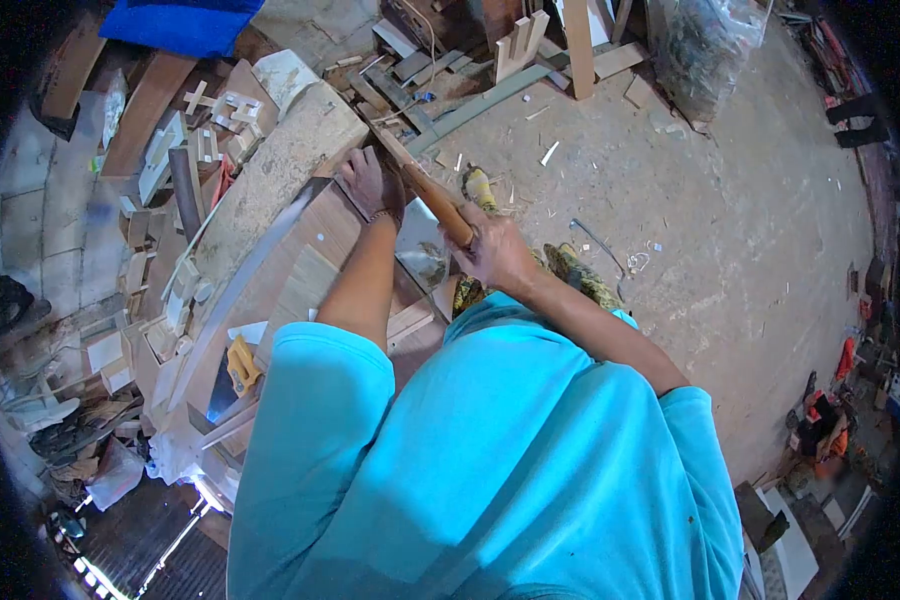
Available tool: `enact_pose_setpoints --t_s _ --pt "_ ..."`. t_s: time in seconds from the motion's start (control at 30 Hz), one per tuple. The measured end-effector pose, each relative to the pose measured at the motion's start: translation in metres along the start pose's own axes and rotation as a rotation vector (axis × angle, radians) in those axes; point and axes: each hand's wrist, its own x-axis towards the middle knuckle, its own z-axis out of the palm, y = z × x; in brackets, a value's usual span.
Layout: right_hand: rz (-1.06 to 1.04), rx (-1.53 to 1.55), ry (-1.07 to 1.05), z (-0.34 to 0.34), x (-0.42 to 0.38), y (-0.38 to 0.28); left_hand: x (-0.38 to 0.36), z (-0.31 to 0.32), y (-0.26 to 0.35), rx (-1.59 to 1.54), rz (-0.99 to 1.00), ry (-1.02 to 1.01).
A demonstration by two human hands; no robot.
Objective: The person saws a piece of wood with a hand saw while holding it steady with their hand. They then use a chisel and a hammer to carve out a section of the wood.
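Note:
My right hand (497, 250) is wrapped around the near end of a brown wooden handle-like bar (435, 200). Away from me, the bar slants up and left to a paler far part close to the bench. My left hand (370, 188) is at the bench edge, left of the bar, its fingers bent downward. What those fingers hold, if anything, is hidden. Under my left forearm lie flat wooden boards (315, 240). A thick, worn timber beam (290, 150) runs along the bench beside them.
A yellow tool (241, 366) rests on the bench at the left. Small wooden frames and offcuts (232, 112) are piled beyond the beam. A clear plastic sack (705, 55) stands at the back. Wood scraps and a dark thin rod (598, 245) lie on the concrete floor (760, 220).

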Motion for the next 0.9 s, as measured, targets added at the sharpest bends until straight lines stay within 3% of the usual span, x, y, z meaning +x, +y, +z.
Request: enact_pose_setpoints --t_s 0.17,0.37,0.43,0.53,0.67,0.73,0.77,0.87,0.9 --pt "0.041 0.078 0.02 -0.015 0.002 0.012 -0.004 0.011 -0.004 -0.004 -0.041 -0.025" --pt "0.275 0.211 0.092 -0.035 0.019 -0.018 -0.015 -0.023 0.001 -0.117 -0.031 -0.13" --pt "0.441 0.298 -0.027 -0.058 0.046 -0.034 -0.019 -0.035 0.002 -0.111 0.084 -0.148" --pt "0.5 0.35 -0.093 -0.082 0.083 -0.044 -0.019 -0.033 0.004 -0.092 0.063 -0.129" --pt "0.363 0.281 -0.1 -0.078 0.109 -0.059 -0.019 -0.022 -0.002 -0.005 0.124 -0.14" --pt "0.035 0.017 0.001 -0.057 0.093 -0.061 -0.016 -0.015 -0.003 -0.152 0.082 -0.032" --pt "0.001 -0.107 0.049 -0.046 0.077 -0.06 -0.015 -0.019 0.0 -0.031 0.053 -0.082" --pt "0.117 -0.011 0.011 -0.023 0.025 -0.038 -0.013 -0.027 0.005 -0.09 0.028 -0.046" --pt "0.108 0.019 -0.022 -0.016 0.009 -0.021 -0.014 0.0 -0.01 -0.063 0.124 0.041"
